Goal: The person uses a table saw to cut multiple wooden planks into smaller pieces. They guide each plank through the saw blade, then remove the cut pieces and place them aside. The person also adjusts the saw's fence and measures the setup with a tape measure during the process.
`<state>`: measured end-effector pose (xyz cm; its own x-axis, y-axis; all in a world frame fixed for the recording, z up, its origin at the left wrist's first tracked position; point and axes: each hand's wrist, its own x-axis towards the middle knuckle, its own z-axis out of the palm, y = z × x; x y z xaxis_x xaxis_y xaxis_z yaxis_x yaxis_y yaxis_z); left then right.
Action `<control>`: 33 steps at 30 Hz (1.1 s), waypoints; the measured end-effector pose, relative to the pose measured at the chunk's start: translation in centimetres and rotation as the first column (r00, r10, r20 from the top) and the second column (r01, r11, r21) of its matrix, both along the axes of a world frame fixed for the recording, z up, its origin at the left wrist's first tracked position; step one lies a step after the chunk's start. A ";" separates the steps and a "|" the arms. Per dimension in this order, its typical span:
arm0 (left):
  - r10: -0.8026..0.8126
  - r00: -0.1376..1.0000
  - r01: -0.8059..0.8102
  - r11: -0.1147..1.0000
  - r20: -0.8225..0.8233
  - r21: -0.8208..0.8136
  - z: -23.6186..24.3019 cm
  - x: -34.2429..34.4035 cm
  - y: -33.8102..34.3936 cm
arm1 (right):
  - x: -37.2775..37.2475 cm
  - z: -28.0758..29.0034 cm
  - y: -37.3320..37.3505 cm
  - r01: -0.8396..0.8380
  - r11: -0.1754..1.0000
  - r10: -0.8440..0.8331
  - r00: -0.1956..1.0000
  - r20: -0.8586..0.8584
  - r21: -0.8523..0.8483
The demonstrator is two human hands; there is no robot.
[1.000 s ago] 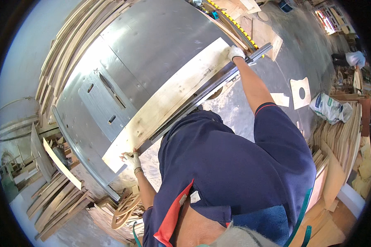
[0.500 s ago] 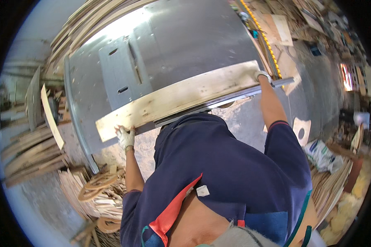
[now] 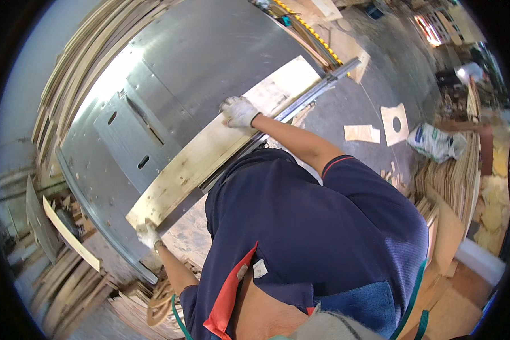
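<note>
A long pale wooden board point(image 3: 181, 173) lies diagonally on the metal table top point(image 3: 190, 54), along a metal rail point(image 3: 337, 72) at its near side. My left hand point(image 3: 149, 236), in a pale glove, grips the board's lower-left end. My right hand point(image 3: 239, 112), also gloved, has its fingers curled over the board's far edge, a little right of its middle. A slotted plate point(image 3: 116, 133) sits in the table top beyond the board. My dark shirt point(image 3: 306, 232) fills much of the lower middle and hides part of the rail.
Stacked wooden strips point(image 3: 73, 51) run along the table's back left. More offcuts point(image 3: 62, 283) lie at lower left. At right are a plywood piece with a hole point(image 3: 394, 122), a white sack point(image 3: 436, 141) and stacked sheets point(image 3: 442, 187). A yellow-edged strip point(image 3: 311, 34) runs past the table's far end.
My right hand has moved left along the board from its right end to near the middle. My left hand stays at the left end. The camera's view has tilted back and forth.
</note>
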<state>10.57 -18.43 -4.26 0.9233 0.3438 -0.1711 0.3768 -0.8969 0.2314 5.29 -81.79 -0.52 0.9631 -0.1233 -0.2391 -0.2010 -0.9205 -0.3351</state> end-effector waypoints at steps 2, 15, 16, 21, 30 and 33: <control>0.117 0.992 -0.118 0.993 -0.048 -0.018 -0.4 0.7 1.9 | -0.8 0.5 1.5 0.034 0.996 -0.034 0.999 0.005 -0.086; 0.087 0.995 -0.081 0.990 -0.050 0.119 -2.3 1.3 2.1 | -1.1 1.7 0.6 0.097 0.991 -0.099 0.995 -0.013 -0.091; 0.101 0.994 -0.094 0.987 -0.045 0.131 -2.2 1.2 1.8 | -1.2 1.7 0.4 0.100 0.991 -0.103 0.994 -0.031 -0.087; 0.056 0.997 -0.049 0.992 -0.053 0.115 -1.9 1.3 0.9 | -1.3 1.6 0.1 0.117 0.989 -0.119 0.993 -0.017 -0.089; 0.011 0.994 0.008 0.985 -0.110 0.171 -3.3 1.8 1.9 | -2.0 1.8 -0.3 0.105 0.991 -0.111 0.992 -0.065 -0.081; -0.049 0.997 0.061 0.969 -0.058 0.238 -3.5 1.8 1.7 | -3.1 0.9 -0.1 0.108 0.983 -0.117 0.992 -0.054 -0.152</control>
